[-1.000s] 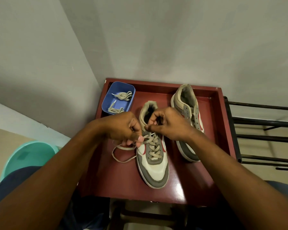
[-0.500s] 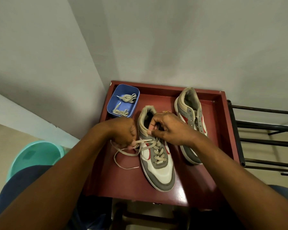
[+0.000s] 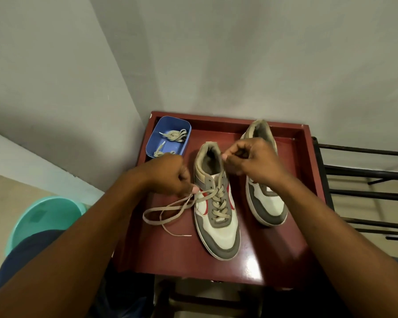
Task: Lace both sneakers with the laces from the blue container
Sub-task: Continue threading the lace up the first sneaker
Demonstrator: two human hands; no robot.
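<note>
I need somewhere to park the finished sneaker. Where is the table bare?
Bare: the near right corner of the dark red table, in front of the unlaced grey-and-white sneaker and right of the part-laced sneaker; also the near left corner, below the loose beige lace. Crowded: the left middle, where the left hand pinches it near the blue plastic container.

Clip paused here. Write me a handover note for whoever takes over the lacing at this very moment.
Left hand: pinches one run of the lace beside the near sneaker; the slack lies looped on the maroon table.
Right hand: pinches the lace's other end above the sneaker's collar.
Done: near sneaker criss-crossed up most of its eyelets.
Left: finish its top, then lace the far sneaker, which shows no lace where visible, using the spare lace in the blue container.
</note>
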